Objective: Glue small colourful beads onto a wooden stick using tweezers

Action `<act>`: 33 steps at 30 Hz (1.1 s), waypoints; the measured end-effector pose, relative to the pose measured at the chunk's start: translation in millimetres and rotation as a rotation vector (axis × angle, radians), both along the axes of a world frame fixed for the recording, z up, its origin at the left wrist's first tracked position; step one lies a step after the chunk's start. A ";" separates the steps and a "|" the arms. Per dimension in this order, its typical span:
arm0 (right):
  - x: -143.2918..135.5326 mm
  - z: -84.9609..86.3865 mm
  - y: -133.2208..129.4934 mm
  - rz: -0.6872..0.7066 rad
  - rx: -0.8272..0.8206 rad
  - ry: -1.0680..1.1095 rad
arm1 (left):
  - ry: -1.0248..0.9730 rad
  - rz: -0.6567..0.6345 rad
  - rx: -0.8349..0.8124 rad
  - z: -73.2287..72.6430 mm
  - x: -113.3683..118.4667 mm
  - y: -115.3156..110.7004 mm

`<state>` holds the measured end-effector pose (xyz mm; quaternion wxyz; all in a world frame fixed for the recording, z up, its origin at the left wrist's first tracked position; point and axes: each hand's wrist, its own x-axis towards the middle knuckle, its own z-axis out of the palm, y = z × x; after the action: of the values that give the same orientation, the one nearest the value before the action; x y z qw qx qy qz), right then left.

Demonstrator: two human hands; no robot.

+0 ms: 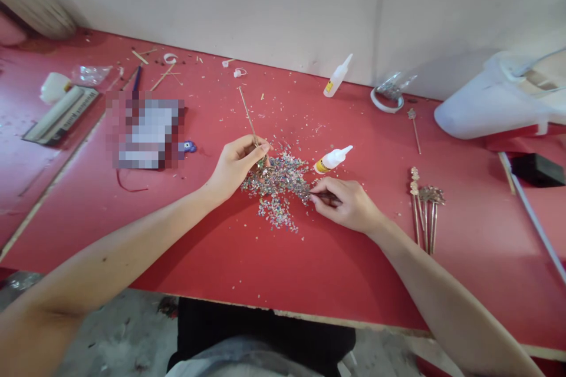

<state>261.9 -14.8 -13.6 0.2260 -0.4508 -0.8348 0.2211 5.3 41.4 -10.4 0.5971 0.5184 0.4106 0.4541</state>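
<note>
My left hand (241, 164) is closed around a thin gold-coloured hair stick (246, 107). Its plain end points up and away, and its decorated head hangs low over a pile of small glittering stones (280, 179). My right hand (347, 203) pinches a slim dark tool (326, 195), possibly tweezers, whose tip reaches the pile's right edge. Just beyond that hand, a small white glue bottle (332, 159) with a yellow label lies on its side. Several more hair sticks (427, 206) with ornate heads lie together at the right.
The red table (212, 259) runs back to a pale wall. Near the wall are another glue bottle (338, 76), a tape roll (387, 100) and a single hair stick (414, 129). A white bucket-like container (490, 97) and black block (537, 169) occupy the right; a long box (62, 116) lies left.
</note>
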 end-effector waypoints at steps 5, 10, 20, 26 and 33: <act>5.8 0.4 2.1 0.055 0.029 -0.045 | 0.040 -0.003 0.028 2.1 -0.4 -0.3; 4.9 -1.5 2.4 0.024 0.036 -0.046 | 0.070 0.001 0.045 3.9 -0.2 -0.6; 3.1 0.0 2.4 0.025 0.068 -0.074 | 0.100 -0.013 0.074 6.3 0.9 -1.4; 4.0 -0.2 3.4 0.081 0.088 -0.067 | 0.096 -0.017 0.079 6.9 1.5 -1.3; 1.2 -0.2 2.3 0.059 0.089 -0.074 | 0.115 -0.014 0.077 7.8 1.1 -1.8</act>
<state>263.1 -12.5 -13.8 0.2082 -0.4235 -0.8645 0.1733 6.4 39.6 -2.6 0.5553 0.5693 0.4225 0.4348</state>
